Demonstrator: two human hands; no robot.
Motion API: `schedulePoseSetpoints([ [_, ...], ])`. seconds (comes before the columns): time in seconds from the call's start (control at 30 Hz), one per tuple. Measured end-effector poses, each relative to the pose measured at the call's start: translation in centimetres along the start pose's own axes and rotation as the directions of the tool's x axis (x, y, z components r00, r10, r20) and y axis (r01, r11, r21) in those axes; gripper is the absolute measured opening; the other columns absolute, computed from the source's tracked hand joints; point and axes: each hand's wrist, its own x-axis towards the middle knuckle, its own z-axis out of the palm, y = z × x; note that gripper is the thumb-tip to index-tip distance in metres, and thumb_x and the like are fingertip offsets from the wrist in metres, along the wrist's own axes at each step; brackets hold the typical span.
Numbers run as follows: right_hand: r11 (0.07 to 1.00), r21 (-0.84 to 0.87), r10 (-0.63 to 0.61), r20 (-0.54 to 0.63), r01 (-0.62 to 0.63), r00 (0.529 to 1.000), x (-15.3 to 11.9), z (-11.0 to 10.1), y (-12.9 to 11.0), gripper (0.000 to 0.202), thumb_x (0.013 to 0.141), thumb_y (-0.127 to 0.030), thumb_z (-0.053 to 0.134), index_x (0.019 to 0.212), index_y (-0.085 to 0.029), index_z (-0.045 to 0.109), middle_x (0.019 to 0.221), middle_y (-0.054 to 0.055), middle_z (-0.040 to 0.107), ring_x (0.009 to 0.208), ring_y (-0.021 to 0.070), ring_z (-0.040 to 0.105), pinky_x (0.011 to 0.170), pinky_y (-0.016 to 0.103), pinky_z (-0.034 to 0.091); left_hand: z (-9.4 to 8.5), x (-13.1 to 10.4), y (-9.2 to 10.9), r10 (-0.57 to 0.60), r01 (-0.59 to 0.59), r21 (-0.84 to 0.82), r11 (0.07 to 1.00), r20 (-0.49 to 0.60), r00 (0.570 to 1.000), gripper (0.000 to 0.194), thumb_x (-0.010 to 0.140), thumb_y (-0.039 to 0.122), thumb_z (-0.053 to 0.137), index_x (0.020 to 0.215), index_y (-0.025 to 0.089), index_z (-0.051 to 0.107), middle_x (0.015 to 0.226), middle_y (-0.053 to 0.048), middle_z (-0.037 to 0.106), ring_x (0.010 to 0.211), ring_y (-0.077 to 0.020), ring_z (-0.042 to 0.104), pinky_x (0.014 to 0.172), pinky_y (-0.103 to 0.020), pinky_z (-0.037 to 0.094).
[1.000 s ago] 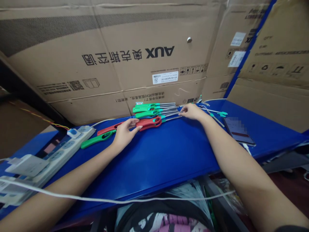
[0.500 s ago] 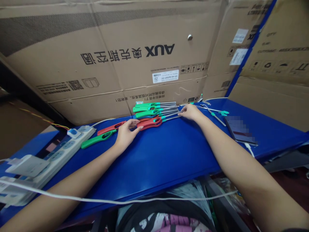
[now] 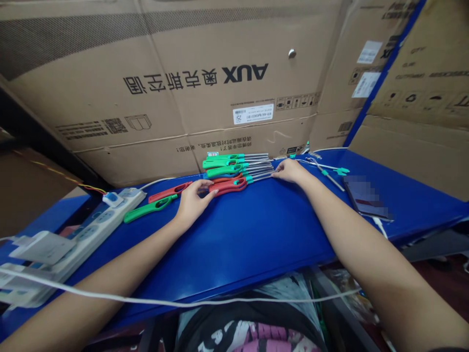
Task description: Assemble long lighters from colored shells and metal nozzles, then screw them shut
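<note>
A long-necked red lighter (image 3: 229, 186) lies at the front of a row of similar lighters with metal necks. My left hand (image 3: 191, 201) has its thumb and fingers closed around the handle end of this red lighter. At the other end my right hand (image 3: 291, 172) pinches the tip of its metal neck. Behind it are several green lighters (image 3: 223, 170), their necks all pointing right. To the left of my left hand lie a green handle (image 3: 150, 209) and a red handle (image 3: 166, 193), without visible necks.
Loose metal rods (image 3: 332, 181) with green ends lie right of my right hand, near a phone (image 3: 366, 198) on a cable. A white power strip (image 3: 95, 230) stands at left. Cardboard (image 3: 183, 112) walls the back of the blue table (image 3: 234, 249). A white cord (image 3: 190, 305) crosses in front.
The view has shifted slightly. Both hands stay at the two ends of the red lighter, with no clear movement of the lighters.
</note>
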Motion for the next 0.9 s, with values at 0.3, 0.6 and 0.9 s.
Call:
schedulePoseSetpoints([
  [0.3, 0.999, -0.014, 0.029, 0.038, -0.029, 0.999, -0.2, -0.5, 0.2, 0.021, 0.075, -0.037, 0.076, 0.082, -0.018, 0.072, 0.077, 0.007, 0.072, 0.071, 0.0200, 0.068, 0.067, 0.029, 0.052, -0.6, 0.1, 0.9, 0.034, -0.029, 0.068, 0.997, -0.067, 0.997, 0.033, 0.082, 0.046, 0.068, 0.100, 0.019, 0.069, 0.105, -0.008, 0.073, 0.092, -0.0225, 0.070, 0.084, -0.037, 0.059],
  [0.6, 0.990, 0.065, 0.139, -0.198, -0.129, 0.970, -0.4, -2.6, 0.6, 0.029, 0.083, -0.035, 0.067, 0.106, -0.017, 0.068, 0.086, 0.008, 0.071, 0.070, 0.0201, 0.064, 0.069, 0.030, 0.049, -9.6, 5.5, -3.1, -0.185, 0.127, 0.443, 0.888, 0.091, 0.978, 0.023, 0.061, 0.041, 0.080, 0.073, 0.024, 0.071, 0.082, -0.008, 0.074, 0.086, -0.0320, 0.070, 0.081, -0.041, 0.056],
  [0.9, 0.980, 0.185, -0.003, -0.376, 0.079, 0.927, -1.1, -1.5, -0.9, 0.020, 0.083, -0.023, 0.058, 0.100, -0.017, 0.067, 0.089, 0.008, 0.070, 0.085, 0.0219, 0.065, 0.079, 0.030, 0.048, -9.2, 6.0, -6.4, -0.276, 0.199, 0.342, 0.919, 0.194, 0.941, 0.033, 0.049, 0.039, 0.081, 0.075, 0.023, 0.069, 0.074, -0.004, 0.075, 0.072, -0.0248, 0.072, 0.064, -0.033, 0.057],
])
